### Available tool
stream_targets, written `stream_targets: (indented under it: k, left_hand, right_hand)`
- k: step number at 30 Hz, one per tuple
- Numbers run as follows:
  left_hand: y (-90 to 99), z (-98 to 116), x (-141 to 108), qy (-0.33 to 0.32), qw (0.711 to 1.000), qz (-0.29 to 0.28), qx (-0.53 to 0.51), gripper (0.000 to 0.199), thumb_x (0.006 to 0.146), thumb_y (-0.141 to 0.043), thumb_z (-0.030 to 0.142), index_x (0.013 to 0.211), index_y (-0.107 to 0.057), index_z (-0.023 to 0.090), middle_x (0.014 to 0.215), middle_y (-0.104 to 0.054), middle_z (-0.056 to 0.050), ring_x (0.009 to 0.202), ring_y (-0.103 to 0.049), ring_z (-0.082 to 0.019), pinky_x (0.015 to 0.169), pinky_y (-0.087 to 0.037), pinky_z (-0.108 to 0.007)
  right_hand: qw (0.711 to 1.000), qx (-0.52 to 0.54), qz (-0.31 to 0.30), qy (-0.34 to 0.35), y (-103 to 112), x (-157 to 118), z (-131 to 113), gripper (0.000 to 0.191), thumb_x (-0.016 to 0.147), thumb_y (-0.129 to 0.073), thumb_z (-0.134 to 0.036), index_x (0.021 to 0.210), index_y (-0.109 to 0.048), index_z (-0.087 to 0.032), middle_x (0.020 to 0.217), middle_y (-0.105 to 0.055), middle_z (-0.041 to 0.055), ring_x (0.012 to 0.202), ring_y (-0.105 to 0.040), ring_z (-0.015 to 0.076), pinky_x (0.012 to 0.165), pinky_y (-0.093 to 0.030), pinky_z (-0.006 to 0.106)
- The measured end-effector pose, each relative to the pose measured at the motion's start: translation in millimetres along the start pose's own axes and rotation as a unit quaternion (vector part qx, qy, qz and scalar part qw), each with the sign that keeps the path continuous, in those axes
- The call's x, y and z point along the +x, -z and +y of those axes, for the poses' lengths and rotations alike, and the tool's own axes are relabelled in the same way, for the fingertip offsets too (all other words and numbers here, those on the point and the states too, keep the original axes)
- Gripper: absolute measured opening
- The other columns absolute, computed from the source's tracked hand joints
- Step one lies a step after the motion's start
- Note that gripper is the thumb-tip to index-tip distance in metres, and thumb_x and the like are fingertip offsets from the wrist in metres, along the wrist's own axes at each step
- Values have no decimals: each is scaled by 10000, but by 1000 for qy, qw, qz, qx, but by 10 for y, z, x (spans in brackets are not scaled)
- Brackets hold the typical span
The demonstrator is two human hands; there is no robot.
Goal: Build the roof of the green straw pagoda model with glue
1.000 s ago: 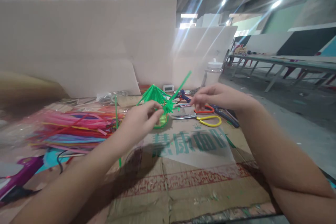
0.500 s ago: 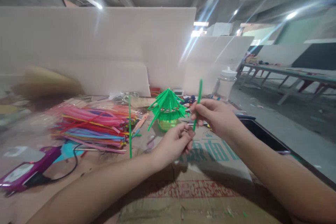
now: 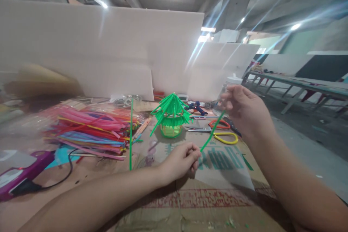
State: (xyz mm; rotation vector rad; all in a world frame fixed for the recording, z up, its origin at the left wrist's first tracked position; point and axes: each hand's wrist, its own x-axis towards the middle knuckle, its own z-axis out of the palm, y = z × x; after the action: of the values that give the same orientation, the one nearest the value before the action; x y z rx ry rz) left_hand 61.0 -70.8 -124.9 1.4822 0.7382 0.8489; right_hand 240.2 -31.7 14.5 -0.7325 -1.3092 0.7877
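Observation:
My left hand (image 3: 185,159) pinches the lower end of a green pipe cleaner (image 3: 212,134) above the cardboard. Its upper end reaches the closed fingertips of my right hand (image 3: 241,107), so the stem slants up to the right between both hands. Behind them stands a small green pavilion-like model (image 3: 172,116) with a two-tiered pipe-cleaner roof and a lighter green base. Orange-handled scissors (image 3: 219,124) and a yellow-handled pair (image 3: 226,138) lie beside it.
Left of the model lies a bundle of coloured pipe cleaners (image 3: 92,130), near a single upright green stem (image 3: 131,134). A purple corded tool (image 3: 29,170) is at the left edge. White boards (image 3: 108,43) rise behind; a lidded bottle (image 3: 233,79) is partly hidden by my right hand.
My right hand has moved up and right, from the stem's middle to its upper end. The stem now leans right instead of standing nearly upright. My left hand has dropped slightly, and the scissors are uncovered.

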Motion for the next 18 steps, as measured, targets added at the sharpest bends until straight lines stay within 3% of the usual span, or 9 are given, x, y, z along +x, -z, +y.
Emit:
stream_targets:
  k: [2, 5, 7, 10, 13, 15, 18]
  left_hand:
    - [32, 46, 9, -33, 999, 29, -3, 387, 860, -554, 572, 834, -483, 193, 575, -555, 43, 482, -481, -92, 494, -369, -212]
    - [85, 160, 10, -76, 994, 78, -17, 351, 895, -535, 538, 888, -473, 192, 653, -593, 33, 535, -518, -93, 534, -390, -216]
    - [113, 222, 8, -93, 990, 100, -24, 325, 912, -531, 510, 921, -461, 193, 696, -614, 25, 560, -534, -94, 547, -390, -219]
    - [155, 288, 7, -113, 987, 111, -31, 305, 933, -508, 497, 933, -440, 199, 693, -635, 24, 558, -543, -97, 543, -378, -223]
    - [199, 344, 17, -119, 985, 119, -35, 297, 936, -507, 490, 937, -431, 203, 659, -654, 23, 557, -559, -104, 545, -374, -228]
    - [216, 358, 29, -111, 986, 117, -42, 309, 924, -523, 496, 941, -429, 202, 637, -666, 19, 557, -568, -109, 552, -376, -232]
    - [204, 312, 52, -82, 991, 95, -54, 376, 884, -557, 551, 949, -432, 202, 629, -679, 12, 534, -572, -115, 546, -367, -238]
  right_hand:
    - [1000, 11, 2, 27, 34, 43, -10, 303, 842, -664, -529, 914, -665, -235, 848, -692, 22, 529, -538, 90, 567, -510, 262]
    - [999, 12, 5, 47, 36, 77, 72, 290, 803, -724, -489, 909, -663, -226, 790, -672, -2, 573, -592, 95, 584, -518, 240]
    - [999, -7, 11, 43, 16, 91, 180, 300, 756, -776, -461, 892, -638, -233, 756, -648, -24, 635, -628, 108, 655, -543, 251]
    - [999, -13, 10, 28, -29, 90, 331, 350, 765, -760, -488, 975, -616, -248, 857, -675, -13, 802, -674, 132, 827, -549, 299]
    - [990, 4, -116, -75, -97, 28, 390, 429, 820, -664, -564, 1074, -638, -220, 894, -718, 38, 826, -693, 160, 857, -546, 347]
    - [969, -6, -216, -123, -157, -41, 387, 417, 816, -667, -549, 1018, -682, -185, 828, -726, 49, 761, -688, 162, 790, -552, 340]
    - [965, -58, -238, -96, -241, -136, 377, 286, 792, -713, -446, 846, -714, -164, 698, -695, 19, 616, -618, 119, 602, -498, 260]
